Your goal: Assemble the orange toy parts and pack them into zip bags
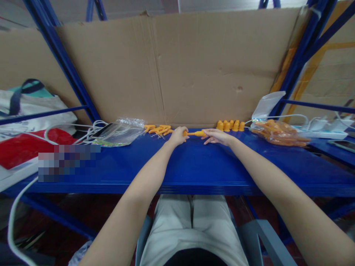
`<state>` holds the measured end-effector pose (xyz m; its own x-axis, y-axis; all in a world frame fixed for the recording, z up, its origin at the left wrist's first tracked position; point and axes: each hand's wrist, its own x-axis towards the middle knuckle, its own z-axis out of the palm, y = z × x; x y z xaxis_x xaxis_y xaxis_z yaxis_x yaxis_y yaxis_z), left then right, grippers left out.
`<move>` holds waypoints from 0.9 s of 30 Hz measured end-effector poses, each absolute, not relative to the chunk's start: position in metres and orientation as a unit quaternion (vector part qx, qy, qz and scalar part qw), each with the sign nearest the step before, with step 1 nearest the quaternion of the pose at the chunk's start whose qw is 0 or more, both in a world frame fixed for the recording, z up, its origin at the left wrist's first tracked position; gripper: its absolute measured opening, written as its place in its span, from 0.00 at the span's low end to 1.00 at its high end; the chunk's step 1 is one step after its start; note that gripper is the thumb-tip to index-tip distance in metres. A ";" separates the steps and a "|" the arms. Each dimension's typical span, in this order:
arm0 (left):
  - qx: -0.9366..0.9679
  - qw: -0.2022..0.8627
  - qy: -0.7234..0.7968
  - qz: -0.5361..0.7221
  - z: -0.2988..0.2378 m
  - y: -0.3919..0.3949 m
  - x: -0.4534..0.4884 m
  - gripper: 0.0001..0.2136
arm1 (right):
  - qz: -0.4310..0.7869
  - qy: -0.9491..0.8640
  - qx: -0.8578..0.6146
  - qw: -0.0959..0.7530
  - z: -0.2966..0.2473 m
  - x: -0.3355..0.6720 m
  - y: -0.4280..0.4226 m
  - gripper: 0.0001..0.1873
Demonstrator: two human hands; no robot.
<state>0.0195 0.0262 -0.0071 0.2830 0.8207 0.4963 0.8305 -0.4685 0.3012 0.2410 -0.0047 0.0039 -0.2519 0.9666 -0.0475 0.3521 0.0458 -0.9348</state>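
Between my two hands, just above the blue shelf, stretches an orange piece with a ridged, screw-like middle (192, 134). My left hand (179, 137) is closed around its left end. The fingers of my right hand (217, 136) pinch its thicker right end, with the lower fingers loosely curled. To the left of my left hand lie several orange curved pieces (161, 130) with thin silvery wire-like bits beside them. Several orange cup-shaped pieces (235, 126) stand in a group behind my right hand.
A clear bag of orange pieces (279, 132) lies right, near a power strip (321, 133) and a phone (344, 145). Left are a clear plastic bag (120, 133), white cables (90, 133), a red item (30, 146) and a cloth bag (36, 107). Cardboard (194, 70) stands behind.
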 end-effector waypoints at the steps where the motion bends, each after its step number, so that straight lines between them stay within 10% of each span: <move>1: -0.802 0.008 -0.514 -0.305 -0.007 0.026 0.020 0.11 | 0.463 -0.643 -0.513 0.332 0.004 0.241 -0.005 0.22; 27: -0.799 0.007 -0.523 -0.296 -0.007 0.024 0.020 0.10 | 0.443 -0.634 -0.537 0.336 0.000 0.240 0.000 0.23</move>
<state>0.0204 0.0244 -0.0074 0.2773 0.8321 0.4804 0.8402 -0.4525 0.2988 0.2398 -0.0004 0.0003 -0.1974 0.9790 -0.0500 0.3830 0.0301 -0.9232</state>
